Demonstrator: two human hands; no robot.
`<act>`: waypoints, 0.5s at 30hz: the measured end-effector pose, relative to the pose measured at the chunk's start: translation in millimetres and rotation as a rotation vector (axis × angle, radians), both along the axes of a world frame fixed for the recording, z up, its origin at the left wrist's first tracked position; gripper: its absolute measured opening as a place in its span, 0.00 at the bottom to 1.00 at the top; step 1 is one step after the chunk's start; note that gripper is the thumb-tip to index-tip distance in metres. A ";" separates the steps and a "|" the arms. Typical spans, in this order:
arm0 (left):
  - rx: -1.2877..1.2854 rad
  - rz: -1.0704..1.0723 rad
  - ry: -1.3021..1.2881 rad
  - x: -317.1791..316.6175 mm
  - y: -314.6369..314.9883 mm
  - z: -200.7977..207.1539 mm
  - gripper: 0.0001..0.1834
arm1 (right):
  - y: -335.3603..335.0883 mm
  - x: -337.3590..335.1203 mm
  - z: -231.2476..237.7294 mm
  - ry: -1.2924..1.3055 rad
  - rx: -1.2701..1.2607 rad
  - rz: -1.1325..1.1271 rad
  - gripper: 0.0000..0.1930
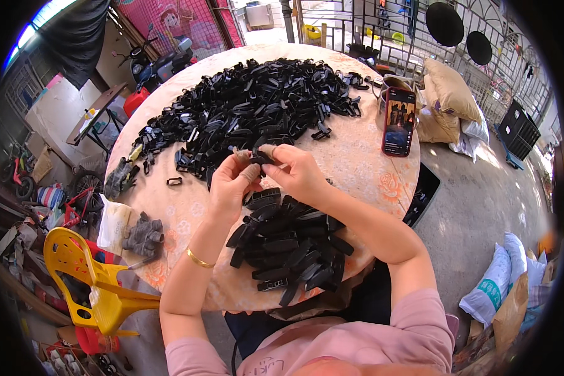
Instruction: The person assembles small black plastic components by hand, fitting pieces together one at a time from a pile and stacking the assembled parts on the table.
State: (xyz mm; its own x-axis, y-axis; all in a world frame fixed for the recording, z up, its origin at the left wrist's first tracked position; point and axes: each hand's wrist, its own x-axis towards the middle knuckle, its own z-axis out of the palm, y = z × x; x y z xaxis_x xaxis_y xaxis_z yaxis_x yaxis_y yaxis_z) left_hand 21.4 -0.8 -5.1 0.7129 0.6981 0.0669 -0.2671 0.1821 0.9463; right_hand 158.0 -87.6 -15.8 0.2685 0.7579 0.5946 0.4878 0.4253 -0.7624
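Note:
Over the middle of a round table, my left hand [235,178] and my right hand [294,172] meet, fingertips pinched on a small black plastic part [261,161]. Some fingertips wear tan coverings, and much of the part is hidden behind them. Beyond the hands spreads a large heap of small black plastic pieces [244,100], many of them frame-shaped. Close to my body, below the hands, lies a second pile of longer, curved black plastic parts [288,250]. One loose black frame piece [174,182] rests on the tablecloth left of my hands.
A phone [398,122] stands upright against a container at the table's right edge. Dark grey gloves [144,237] and a white bag [114,225] lie at the left edge, beside a yellow plastic chair [97,282]. Stuffed sacks [451,94] stand on the floor at right.

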 end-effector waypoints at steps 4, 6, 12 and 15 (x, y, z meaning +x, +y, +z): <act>0.076 0.071 -0.028 0.6 -1.0 -0.3 0.09 | -0.3 -1.4 -1.1 -0.055 0.047 -0.059 0.15; 0.133 0.093 -0.010 -0.1 -0.3 -1.0 0.10 | -2.4 -2.8 -0.3 -0.082 0.035 -0.074 0.15; 0.129 0.132 -0.043 3.7 -10.9 1.1 0.12 | -7.2 -5.5 4.2 -0.286 0.128 -0.167 0.14; 0.116 0.091 -0.071 -0.1 -3.0 2.2 0.11 | -8.7 -7.9 7.8 -0.245 0.116 -0.166 0.13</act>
State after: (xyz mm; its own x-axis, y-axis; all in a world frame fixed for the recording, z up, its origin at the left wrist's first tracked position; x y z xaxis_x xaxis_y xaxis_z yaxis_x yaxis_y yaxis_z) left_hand 21.3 -3.8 -2.9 0.6378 0.7440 0.1989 -0.3443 0.0444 0.9378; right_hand 150.1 -96.4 -8.0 0.2204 0.6391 0.7368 0.7210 0.4021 -0.5644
